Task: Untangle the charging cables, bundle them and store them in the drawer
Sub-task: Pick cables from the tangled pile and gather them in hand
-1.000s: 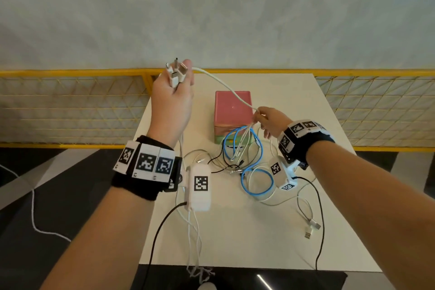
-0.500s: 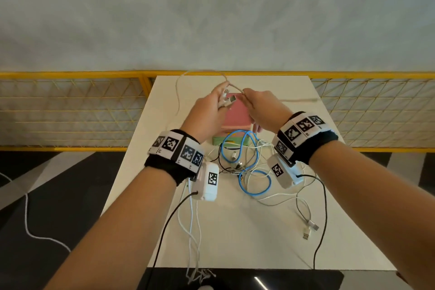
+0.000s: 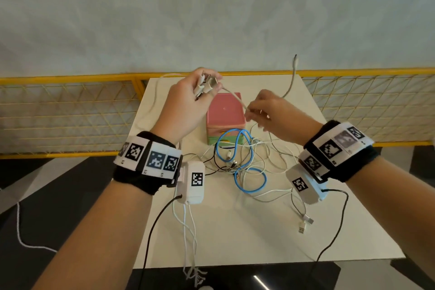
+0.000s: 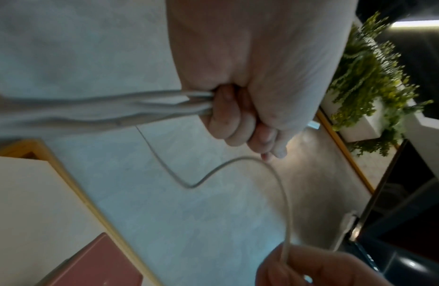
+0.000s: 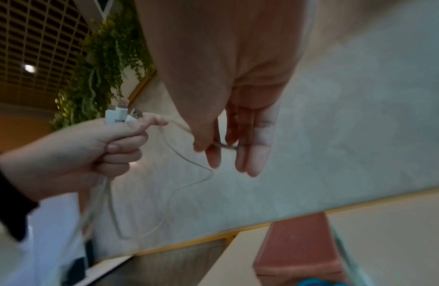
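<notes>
Two hands raised above table [image 3: 235,238]. Drawer box [image 3: 224,113] at far middle, cable tangle [image 3: 244,162] just in front. Left hand [image 3: 186,106] fisted round white plugs [image 3: 207,83], strands hanging below. Right hand [image 3: 275,113] pinches white cable [image 3: 235,99] running from plugs, other fingers loose.

Both bare forearms wear a black wristband [image 3: 143,176] wrapped in white tags printed with black square codes. A white camera box [image 3: 191,181] with its own code hangs off each, black cable [image 3: 153,231] trailing toward the frame's bottom.
</notes>
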The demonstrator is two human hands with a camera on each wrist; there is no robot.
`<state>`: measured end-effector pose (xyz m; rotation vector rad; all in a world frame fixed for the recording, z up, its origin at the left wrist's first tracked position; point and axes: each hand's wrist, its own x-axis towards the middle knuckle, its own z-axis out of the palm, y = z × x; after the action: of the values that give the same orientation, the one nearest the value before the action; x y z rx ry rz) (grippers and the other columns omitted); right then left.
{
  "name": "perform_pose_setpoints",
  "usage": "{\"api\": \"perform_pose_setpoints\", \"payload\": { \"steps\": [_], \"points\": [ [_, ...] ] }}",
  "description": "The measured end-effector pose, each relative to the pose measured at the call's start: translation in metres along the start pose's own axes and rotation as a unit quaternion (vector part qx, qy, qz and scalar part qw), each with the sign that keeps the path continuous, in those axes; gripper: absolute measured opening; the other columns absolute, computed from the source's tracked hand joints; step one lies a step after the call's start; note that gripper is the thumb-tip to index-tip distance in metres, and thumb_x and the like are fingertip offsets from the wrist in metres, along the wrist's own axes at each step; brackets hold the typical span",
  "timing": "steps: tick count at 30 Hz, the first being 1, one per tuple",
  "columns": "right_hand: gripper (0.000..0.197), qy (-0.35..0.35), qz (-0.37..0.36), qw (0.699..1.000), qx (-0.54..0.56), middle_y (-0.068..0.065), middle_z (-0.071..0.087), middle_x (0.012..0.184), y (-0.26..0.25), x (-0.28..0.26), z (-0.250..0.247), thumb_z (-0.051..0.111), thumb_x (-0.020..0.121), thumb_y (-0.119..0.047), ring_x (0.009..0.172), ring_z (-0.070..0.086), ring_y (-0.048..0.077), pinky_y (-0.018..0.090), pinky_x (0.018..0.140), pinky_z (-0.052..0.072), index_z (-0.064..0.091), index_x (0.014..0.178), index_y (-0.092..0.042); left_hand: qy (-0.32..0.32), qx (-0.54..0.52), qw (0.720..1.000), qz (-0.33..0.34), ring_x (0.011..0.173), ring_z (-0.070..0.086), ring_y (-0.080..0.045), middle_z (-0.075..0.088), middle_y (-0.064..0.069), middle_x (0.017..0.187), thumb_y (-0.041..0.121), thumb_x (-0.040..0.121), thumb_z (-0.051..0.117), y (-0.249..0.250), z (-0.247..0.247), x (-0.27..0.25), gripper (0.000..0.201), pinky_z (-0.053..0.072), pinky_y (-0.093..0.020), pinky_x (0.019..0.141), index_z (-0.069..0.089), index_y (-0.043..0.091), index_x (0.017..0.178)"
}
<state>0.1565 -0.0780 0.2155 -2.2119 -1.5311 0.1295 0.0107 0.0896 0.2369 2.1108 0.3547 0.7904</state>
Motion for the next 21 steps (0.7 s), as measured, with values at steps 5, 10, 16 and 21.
{"api": "perform_pose_setpoints", "payload": {
  "steps": [5,10,16,21],
  "points": [
    [0.026,-0.195,0.0,0.973,0.121,0.006,0.069,0.082,-0.037,-0.039,0.008,0.055,0.092,-0.033,0.066,0.069,0.011,0.023,0.067,0.054,0.068,0.087,-0.011,0.01,-0.054,0.998,-0.021,0.043,0.043,0.0,0.048,0.014,0.045,0.024,0.099,0.054,0.019,-0.005,-0.014,0.021,0.035,-0.016,0.054,0.072,0.015,0.1],
    [0.04,-0.339,-0.014,0.936,0.087,0.005,0.069,0.072,-0.057,-0.07,0.014,0.051,0.092,-0.047,0.063,0.067,0.014,0.019,0.067,0.049,0.069,0.078,-0.014,-0.109,-0.107,0.988,-0.034,0.037,0.037,-0.01,0.045,-0.005,0.047,0.033,0.103,0.041,0.045,-0.007,-0.038,0.051,0.031,-0.012,0.043,0.057,0.005,0.065],
    [0.039,-0.065,-0.053,0.993,0.087,0.006,0.06,0.076,-0.065,-0.069,-0.004,0.046,0.095,-0.044,0.068,0.055,0.019,0.037,0.068,0.048,0.059,0.084,-0.009,-0.209,-0.168,0.963,-0.001,0.059,0.053,-0.019,0.057,-0.013,0.065,0.024,0.106,0.028,0.072,-0.014,-0.06,0.051,0.045,-0.017,0.06,0.037,0.001,0.061],
    [0.022,-0.087,-0.077,0.951,0.285,0.011,0.064,0.103,-0.095,-0.074,-0.005,0.044,0.097,-0.022,0.093,0.06,0.014,0.027,0.088,0.049,0.057,0.108,-0.008,-0.232,-0.127,0.964,0.037,0.097,0.057,-0.034,0.068,-0.008,0.109,0.029,0.107,0.022,0.083,-0.008,-0.066,0.053,0.044,-0.016,0.077,0.039,0.005,0.063]
  ]
}}
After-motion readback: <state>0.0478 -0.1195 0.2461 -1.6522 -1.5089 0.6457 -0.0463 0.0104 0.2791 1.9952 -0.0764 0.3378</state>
